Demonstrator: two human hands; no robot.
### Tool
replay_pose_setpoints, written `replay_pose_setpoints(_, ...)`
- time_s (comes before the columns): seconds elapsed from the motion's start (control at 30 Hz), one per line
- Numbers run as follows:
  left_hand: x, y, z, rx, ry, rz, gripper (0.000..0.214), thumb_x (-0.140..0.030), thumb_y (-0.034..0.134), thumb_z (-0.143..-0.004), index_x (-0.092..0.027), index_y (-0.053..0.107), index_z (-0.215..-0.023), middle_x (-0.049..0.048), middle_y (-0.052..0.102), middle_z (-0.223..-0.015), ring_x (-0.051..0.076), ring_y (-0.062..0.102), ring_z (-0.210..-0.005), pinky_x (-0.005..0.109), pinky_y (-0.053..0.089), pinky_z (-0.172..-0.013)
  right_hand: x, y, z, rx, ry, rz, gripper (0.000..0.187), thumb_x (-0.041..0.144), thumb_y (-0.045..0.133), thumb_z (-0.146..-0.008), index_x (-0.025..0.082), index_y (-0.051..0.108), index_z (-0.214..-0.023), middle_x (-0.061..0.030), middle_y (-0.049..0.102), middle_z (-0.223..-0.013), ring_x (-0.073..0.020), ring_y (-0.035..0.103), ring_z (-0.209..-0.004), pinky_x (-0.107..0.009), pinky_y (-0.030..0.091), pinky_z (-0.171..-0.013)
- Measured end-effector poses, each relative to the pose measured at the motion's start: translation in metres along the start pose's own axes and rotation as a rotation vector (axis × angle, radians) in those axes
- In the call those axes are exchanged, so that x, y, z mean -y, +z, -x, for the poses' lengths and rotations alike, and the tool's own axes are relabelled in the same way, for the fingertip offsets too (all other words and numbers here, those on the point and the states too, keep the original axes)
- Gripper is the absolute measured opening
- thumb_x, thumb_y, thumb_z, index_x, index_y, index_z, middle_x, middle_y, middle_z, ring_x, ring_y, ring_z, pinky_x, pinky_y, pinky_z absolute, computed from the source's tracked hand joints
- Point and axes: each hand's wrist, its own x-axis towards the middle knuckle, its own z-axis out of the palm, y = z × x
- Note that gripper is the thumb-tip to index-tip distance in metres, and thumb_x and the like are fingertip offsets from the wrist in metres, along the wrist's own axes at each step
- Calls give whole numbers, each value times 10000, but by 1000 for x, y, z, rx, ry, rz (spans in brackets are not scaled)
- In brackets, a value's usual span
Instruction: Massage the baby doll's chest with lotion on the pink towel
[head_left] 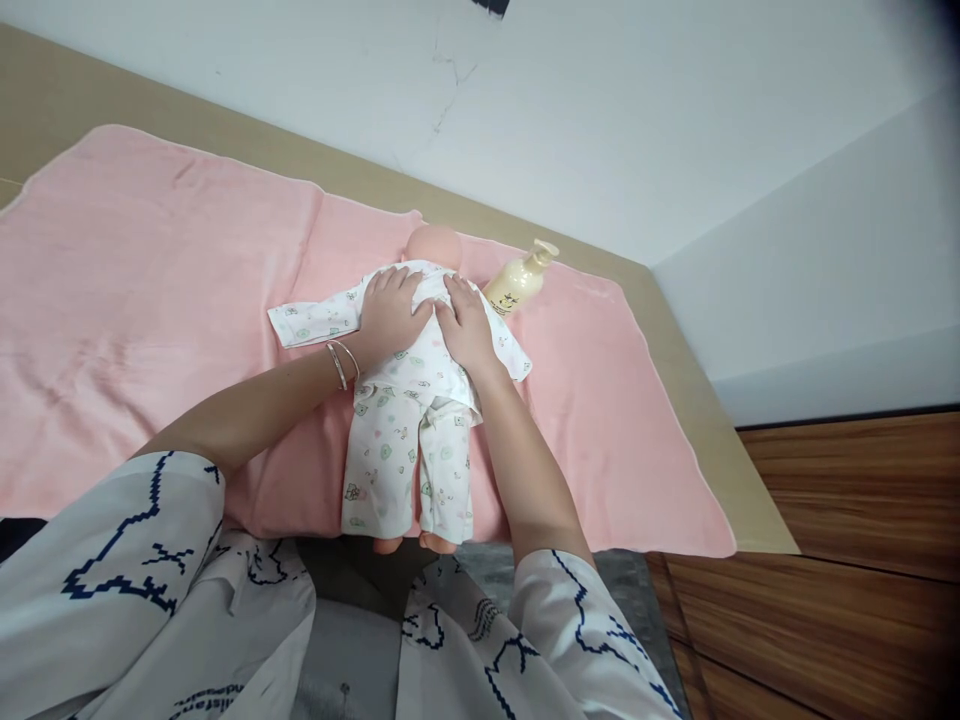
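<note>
A baby doll (431, 345) in a white printed top and trousers lies stretched out on a pink blanket (187, 230). Its bald head (433, 245) points away from me, and its feet show at the near edge. My left hand (394, 308) rests flat on the left of the doll's upper body, fingers apart, with two thin bangles on the wrist. On the right of the upper body lies my right hand (466, 322), also flat and open. Both thumbs point inward. A cream pump bottle (519, 283) leans or lies tilted just beyond my right hand.
The blanket covers most of a light wooden table (697, 400). A white wall (600, 110) runs along the table's far side. Wood-grain panels (847, 500) are at the lower right, beyond the table's right edge.
</note>
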Motion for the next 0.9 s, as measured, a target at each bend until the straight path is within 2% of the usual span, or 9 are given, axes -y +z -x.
replay_pose_setpoints(0.07,-6,-6,1,19,35,-45,413,-308,480,-971,-146,590,-1334,149,630,-1354,327,534,-1308,495,368,-1160,-2,1,0,-14,-10,2,566,373,380,-1001,114,452,-1499,-155,413,-1607,-254,334,-1532,-504,231,-1279)
replay_pose_setpoints(0.17,-22,-16,5,85,93,-128,367,-224,400,-987,-106,635,-1242,195,669,-1222,352,589,-1196,510,448,-1043,-10,2,-3,-13,-33,-14,546,377,404,-990,150,476,-1482,-135,437,-1597,-238,363,-1518,-516,253,-1272)
replay_pose_setpoints(0.3,-36,-20,13,98,124,-142,368,-165,340,-992,-77,651,-1170,225,676,-1157,355,596,-1177,503,471,-991,-16,0,-5,-13,-59,-35,552,350,431,-972,124,489,-1472,-140,445,-1590,-228,381,-1508,-476,267,-1273)
replay_pose_setpoints(0.4,-30,-19,10,77,129,-151,377,-205,369,-994,-65,624,-1233,213,653,-1270,350,560,-1258,499,436,-1065,-1,-5,0,-19,-26,8,538,316,421,-969,102,512,-1455,-153,487,-1558,-254,410,-1491,-489,293,-1259)
replay_pose_setpoints(0.47,-23,-21,5,93,85,-154,380,-239,414,-977,-61,619,-1242,203,644,-1308,352,548,-1278,491,423,-1093,18,-12,8,-35,18,63,500,287,413,-969,105,567,-1409,-164,550,-1502,-289,461,-1454,-506,358,-1218)
replay_pose_setpoints(0.57,-16,-29,-5,164,-1,-146,355,-293,442,-964,-80,654,-1153,190,688,-1206,346,598,-1192,478,458,-1048,46,-22,21,-30,37,130,421,253,428,-957,158,664,-1293,-149,648,-1396,-322,562,-1356,-508,468,-1118)
replay_pose_setpoints(0.67,-17,-34,-9,199,-19,-162,383,-314,409,-978,-83,647,-1170,201,685,-1205,351,604,-1181,485,464,-1025,55,-27,24,-2,22,137,383,229,446,-935,210,700,-1221,-105,698,-1328,-313,599,-1311,-496,503,-1075)
replay_pose_setpoints(0.77,-24,-33,-4,171,-10,-215,444,-320,373,-998,-51,620,-1251,238,654,-1279,386,587,-1218,533,445,-1034,38,-23,16,11,40,66,436,277,401,-968,194,640,-1323,-99,637,-1422,-291,534,-1391,-488,452,-1144)
replay_pose_setpoints(0.9,-34,-27,10,126,103,-200,446,-261,348,-1002,-26,631,-1253,253,614,-1362,383,555,-1298,519,441,-1061,5,-11,-1,44,103,13,594,305,376,-974,97,396,-1530,-145,325,-1652,-299,243,-1566,-521,236,-1275)
